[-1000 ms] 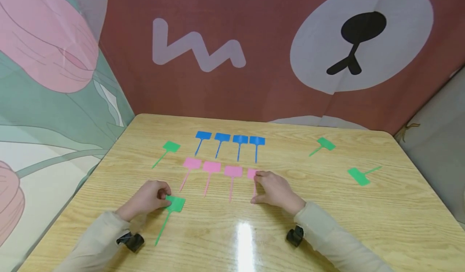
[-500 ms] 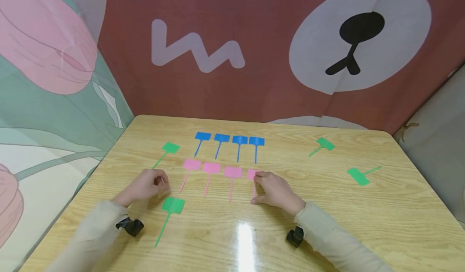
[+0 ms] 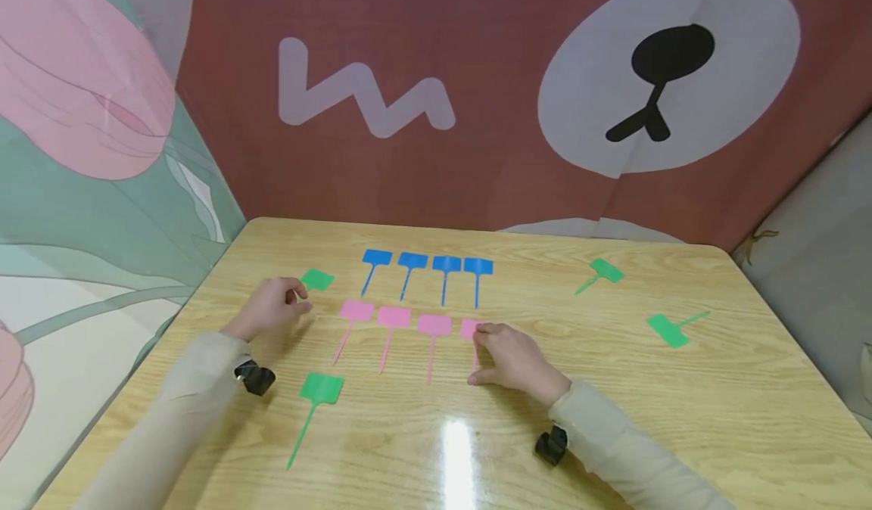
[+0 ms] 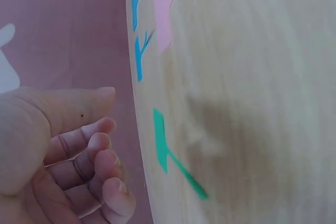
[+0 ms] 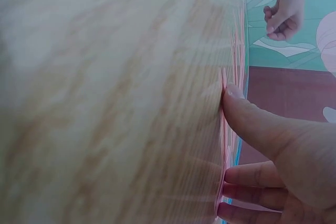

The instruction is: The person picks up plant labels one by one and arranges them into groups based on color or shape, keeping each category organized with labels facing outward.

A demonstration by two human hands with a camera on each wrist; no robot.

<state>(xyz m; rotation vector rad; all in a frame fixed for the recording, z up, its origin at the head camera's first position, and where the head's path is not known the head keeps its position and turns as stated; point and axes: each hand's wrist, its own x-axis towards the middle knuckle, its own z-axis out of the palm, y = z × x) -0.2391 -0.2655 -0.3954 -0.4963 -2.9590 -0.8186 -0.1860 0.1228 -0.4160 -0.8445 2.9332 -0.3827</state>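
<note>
Flat T-shaped plastic plant labels lie on the wooden table. My left hand (image 3: 269, 307), fingers loosely bent and holding nothing, hovers over the back-left green plant label (image 3: 317, 279), covering its stem in the head view. That label shows whole in the left wrist view, below the fingertips. My right hand (image 3: 515, 362) touches the rightmost pink plant label (image 3: 469, 328), fingertips on its head and thumb near the stem's lower end. Part of this label is hidden under the hand. Other pink plant labels (image 3: 393, 317) continue its row to the left.
Behind the pink row lies a row of blue plant labels (image 3: 446, 264). One green plant label (image 3: 322, 389) lies at the front left; two more, a farther one (image 3: 606, 270) and a nearer one (image 3: 669, 331), lie at the right. A printed cloth (image 3: 381, 185) hangs behind the table (image 3: 613, 434).
My left hand has left the front-left green plant label and moved away from me to the back-left green one. The right hand has stayed at the rightmost pink label.
</note>
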